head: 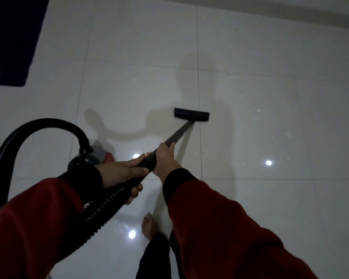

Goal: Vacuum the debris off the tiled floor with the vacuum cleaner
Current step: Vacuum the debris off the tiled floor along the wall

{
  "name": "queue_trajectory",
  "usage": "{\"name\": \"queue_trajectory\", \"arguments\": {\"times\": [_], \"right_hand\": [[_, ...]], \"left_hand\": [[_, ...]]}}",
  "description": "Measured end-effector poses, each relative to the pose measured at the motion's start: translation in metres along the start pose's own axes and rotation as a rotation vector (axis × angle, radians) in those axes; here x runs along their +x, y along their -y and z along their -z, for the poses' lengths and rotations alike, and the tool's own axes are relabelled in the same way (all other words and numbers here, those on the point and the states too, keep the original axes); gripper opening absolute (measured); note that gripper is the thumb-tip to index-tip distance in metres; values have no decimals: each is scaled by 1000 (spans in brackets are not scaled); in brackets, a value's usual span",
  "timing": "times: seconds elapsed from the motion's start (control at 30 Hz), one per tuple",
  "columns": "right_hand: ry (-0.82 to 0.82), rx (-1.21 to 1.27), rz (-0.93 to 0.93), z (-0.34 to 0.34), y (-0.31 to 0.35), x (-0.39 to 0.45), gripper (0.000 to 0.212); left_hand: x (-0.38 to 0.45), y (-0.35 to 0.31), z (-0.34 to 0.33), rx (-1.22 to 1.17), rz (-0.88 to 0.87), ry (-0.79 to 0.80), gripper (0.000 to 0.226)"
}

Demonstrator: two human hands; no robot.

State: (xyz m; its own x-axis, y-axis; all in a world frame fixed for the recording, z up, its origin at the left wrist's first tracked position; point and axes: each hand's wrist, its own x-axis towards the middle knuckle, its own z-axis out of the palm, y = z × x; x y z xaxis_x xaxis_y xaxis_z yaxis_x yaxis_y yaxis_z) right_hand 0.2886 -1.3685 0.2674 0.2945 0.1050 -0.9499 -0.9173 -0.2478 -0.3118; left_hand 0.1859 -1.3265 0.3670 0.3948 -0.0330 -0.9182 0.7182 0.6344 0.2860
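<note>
A black vacuum wand [179, 131] runs from my hands down to a flat black floor head [191, 114] resting on the glossy white tiled floor [141, 93]. My right hand [165, 158] grips the wand higher up the tube. My left hand [119, 174] holds the handle end where the ribbed black hose [103, 206] joins. The hose arcs left [38, 125] to the vacuum body [93, 156], grey and red, partly hidden behind my left wrist. Small white debris bits [257, 111] lie scattered to the right of the floor head.
A dark blue mat [12, 41] lies at the upper left. A wall base [290, 13] runs across the top right. My bare foot [148, 224] stands just below my hands. Ceiling light reflections [268, 162] glare on the tiles.
</note>
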Motion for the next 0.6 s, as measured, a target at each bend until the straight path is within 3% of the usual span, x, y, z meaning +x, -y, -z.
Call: {"name": "queue_trajectory", "arguments": {"times": [0.43,0.6], "right_hand": [[-2,155,-69,21,-52,-39,57],[66,241,26,9,-83,-51,48]], "left_hand": [[-43,34,3,182,72,17,54],[-63,45,27,275,95,42,52]]}}
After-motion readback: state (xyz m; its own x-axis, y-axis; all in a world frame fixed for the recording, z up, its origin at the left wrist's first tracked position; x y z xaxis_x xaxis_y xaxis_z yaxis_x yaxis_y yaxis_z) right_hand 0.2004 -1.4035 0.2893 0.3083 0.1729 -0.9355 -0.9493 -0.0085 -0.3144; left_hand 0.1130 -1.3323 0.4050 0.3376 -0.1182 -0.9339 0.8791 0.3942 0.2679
